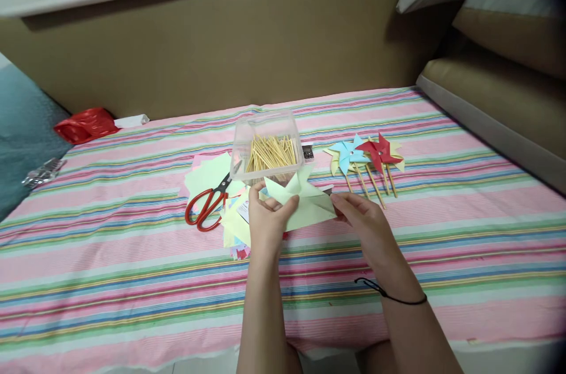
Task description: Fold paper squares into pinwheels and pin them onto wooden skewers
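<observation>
A pale green paper pinwheel (pixel 307 203), partly folded, is held up between my two hands. My left hand (pixel 269 215) grips it near the middle, thumb pressed on the paper and fingers curled behind. At its right corner, my right hand (pixel 360 217) pinches the paper between thumb and fingertips. Left of my left hand lie red-handled scissors (pixel 212 203) on a pile of coloured paper sheets (pixel 203 176). Just beyond the pinwheel stands a clear plastic box (pixel 241 132) with many thin wooden sticks (pixel 272 153) in it.
Several finished pinwheels on sticks (pixel 380 153) lie to the right. A small dark container (pixel 308 153) is beside the box. Far left are a red plastic bag (pixel 86 125) and a clear packet (pixel 43 173). A striped cloth (pixel 132 232) covers the surface; a brown sofa side (pixel 198 55) rises behind.
</observation>
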Demonstrator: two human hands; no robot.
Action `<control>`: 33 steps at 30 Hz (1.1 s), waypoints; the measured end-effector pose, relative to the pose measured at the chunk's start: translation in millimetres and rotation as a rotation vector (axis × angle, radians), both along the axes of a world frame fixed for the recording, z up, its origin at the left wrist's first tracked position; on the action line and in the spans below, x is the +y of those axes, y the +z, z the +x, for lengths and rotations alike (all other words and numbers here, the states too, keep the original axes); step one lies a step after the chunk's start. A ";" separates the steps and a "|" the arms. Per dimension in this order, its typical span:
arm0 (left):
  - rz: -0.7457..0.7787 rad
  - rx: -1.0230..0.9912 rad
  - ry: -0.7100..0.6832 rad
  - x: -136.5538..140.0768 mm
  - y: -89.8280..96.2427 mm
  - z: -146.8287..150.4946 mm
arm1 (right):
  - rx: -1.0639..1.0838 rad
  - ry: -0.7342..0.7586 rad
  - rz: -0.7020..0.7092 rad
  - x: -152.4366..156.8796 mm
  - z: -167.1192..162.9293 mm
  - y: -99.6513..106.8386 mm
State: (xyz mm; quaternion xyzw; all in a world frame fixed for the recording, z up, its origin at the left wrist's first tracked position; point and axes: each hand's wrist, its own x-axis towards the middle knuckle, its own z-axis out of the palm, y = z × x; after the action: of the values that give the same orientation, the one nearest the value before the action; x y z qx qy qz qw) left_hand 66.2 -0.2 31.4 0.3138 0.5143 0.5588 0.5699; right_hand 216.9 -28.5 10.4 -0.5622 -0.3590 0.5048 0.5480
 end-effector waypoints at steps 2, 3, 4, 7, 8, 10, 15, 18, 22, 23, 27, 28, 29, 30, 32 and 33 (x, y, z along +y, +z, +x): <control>-0.002 -0.028 0.065 0.5 0.6 1.3 | 0.007 0.012 -0.001 -0.1 0.6 -0.9; 0.001 -0.045 0.089 0.7 0.8 2.1 | 0.011 0.019 -0.003 -0.3 0.6 -1.1; 0.005 -0.060 0.111 0.8 1.0 3.0 | 0.014 0.027 -0.003 -0.5 0.4 -1.3; 0.009 -0.093 0.155 0.5 1.3 6.0 | 0.033 0.089 -0.003 -1.2 -1.4 -0.7; 0.009 -0.099 0.162 0.1 1.5 7.0 | 0.049 0.107 -0.006 -1.4 -2.2 -0.3; 0.022 -0.106 0.171 -1.0 1.8 9.3 | 0.089 0.116 -0.013 -1.6 -3.8 0.8; 0.029 -0.080 0.182 -3.8 2.3 15.6 | 0.171 0.078 0.002 -1.5 -9.0 2.8; 0.017 -0.072 0.167 -5.3 1.9 20.2 | 0.197 0.060 -0.023 -0.4 -14.4 4.3; 0.030 -0.090 0.152 -7.0 2.7 25.7 | 0.217 0.062 -0.037 1.7 -22.1 5.3; 0.033 -0.096 0.158 -7.3 3.2 26.6 | 0.226 0.058 -0.030 2.1 -23.4 5.1; 0.061 -0.105 0.202 -8.0 5.8 28.5 | 0.232 0.042 0.007 2.2 -24.8 3.7; 0.066 -0.100 0.214 -8.1 6.3 28.6 | 0.231 0.047 0.019 2.0 -24.6 3.6; 0.068 -0.094 0.225 -8.2 6.8 28.6 | 0.230 0.053 0.032 1.9 -24.2 3.4; 0.069 -0.091 0.236 -8.2 7.1 28.5 | 0.230 0.058 0.043 1.7 -23.9 3.4; 0.071 -0.087 0.247 -8.0 7.0 28.4 | 0.230 0.061 0.058 1.5 -23.5 3.3; 0.073 -0.087 0.246 -7.8 6.6 28.4 | 0.227 0.059 0.062 1.5 -23.4 3.2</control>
State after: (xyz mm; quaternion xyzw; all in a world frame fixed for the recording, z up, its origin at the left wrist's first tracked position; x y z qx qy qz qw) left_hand 94.5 -8.0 38.0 0.2443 0.5029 0.6558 0.5072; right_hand 193.5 -26.9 13.6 -0.4734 -0.3262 0.5697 0.5873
